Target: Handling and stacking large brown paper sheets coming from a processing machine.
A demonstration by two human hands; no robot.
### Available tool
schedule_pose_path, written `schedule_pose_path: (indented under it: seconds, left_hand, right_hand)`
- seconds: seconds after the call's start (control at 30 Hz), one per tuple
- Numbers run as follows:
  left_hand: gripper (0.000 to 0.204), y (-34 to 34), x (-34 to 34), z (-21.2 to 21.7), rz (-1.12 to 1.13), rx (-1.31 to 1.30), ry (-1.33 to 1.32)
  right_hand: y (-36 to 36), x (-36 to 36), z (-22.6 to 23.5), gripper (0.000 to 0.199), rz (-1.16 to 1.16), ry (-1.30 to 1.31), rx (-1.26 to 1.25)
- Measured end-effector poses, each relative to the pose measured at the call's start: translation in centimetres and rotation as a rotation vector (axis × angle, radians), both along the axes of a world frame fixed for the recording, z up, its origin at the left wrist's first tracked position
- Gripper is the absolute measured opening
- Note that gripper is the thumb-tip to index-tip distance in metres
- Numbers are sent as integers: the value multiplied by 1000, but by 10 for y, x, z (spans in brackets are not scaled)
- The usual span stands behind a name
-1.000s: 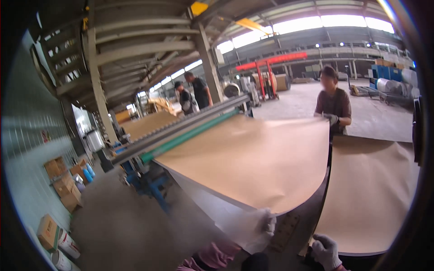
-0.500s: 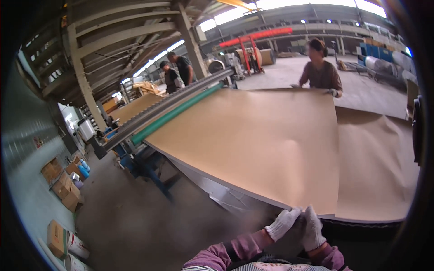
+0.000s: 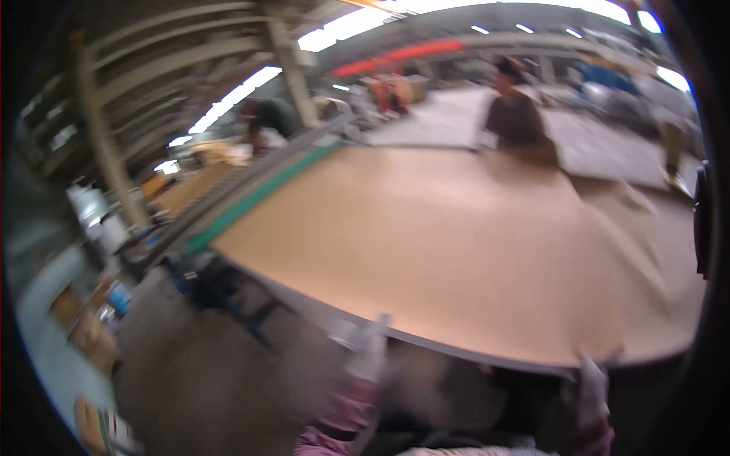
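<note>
A large brown paper sheet [image 3: 426, 243] with a pale edge stretches in front of me from a green roller [image 3: 266, 194] at the left. Its near edge is in my left hand [image 3: 368, 356], gloved in white, the thumb showing above the edge. Farther right along the same edge, near the corner, my right hand [image 3: 592, 389] grips it too, also gloved. Motion smears both hands, and the fingers beneath the sheet are hidden. On the far side a person [image 3: 517, 110] leans at the sheet's far edge; that person's hands are too blurred to make out.
A long machine frame [image 3: 251, 178] carries the roller, with blue legs [image 3: 243, 315] below. Under the right part lies more brown sheet [image 3: 669, 266]. Cartons [image 3: 93, 342] stand by the left wall. Another person [image 3: 266, 125] is beyond the machine.
My hands have moved apart from the near corner, the left going left along the edge and the right going right. The sheet has shifted right. The far person bends lower.
</note>
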State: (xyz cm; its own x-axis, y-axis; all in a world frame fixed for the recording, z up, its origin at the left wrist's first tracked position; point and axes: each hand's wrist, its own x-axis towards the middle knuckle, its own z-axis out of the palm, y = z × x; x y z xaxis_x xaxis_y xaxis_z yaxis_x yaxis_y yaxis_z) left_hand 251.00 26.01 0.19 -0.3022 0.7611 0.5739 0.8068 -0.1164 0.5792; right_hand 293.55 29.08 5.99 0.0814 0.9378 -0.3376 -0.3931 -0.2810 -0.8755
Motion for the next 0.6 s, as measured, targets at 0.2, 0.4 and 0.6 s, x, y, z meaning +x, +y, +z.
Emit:
schedule_pose_path:
  seconds: [0.2, 0.4, 0.6]
  left_hand:
    - [34, 5, 44, -3, -182, -413, -1159]
    - [32, 38, 97, -68, -347, 136, -920]
    - [39, 30, 153, -18, -445, -664, -1494]
  right_hand:
    - [19, 51, -26, 37, -16, -143, 6]
    - [-1, -35, -7, 49, 199, 148, -115]
    - [46, 6, -74, 36, 23, 69, -157]
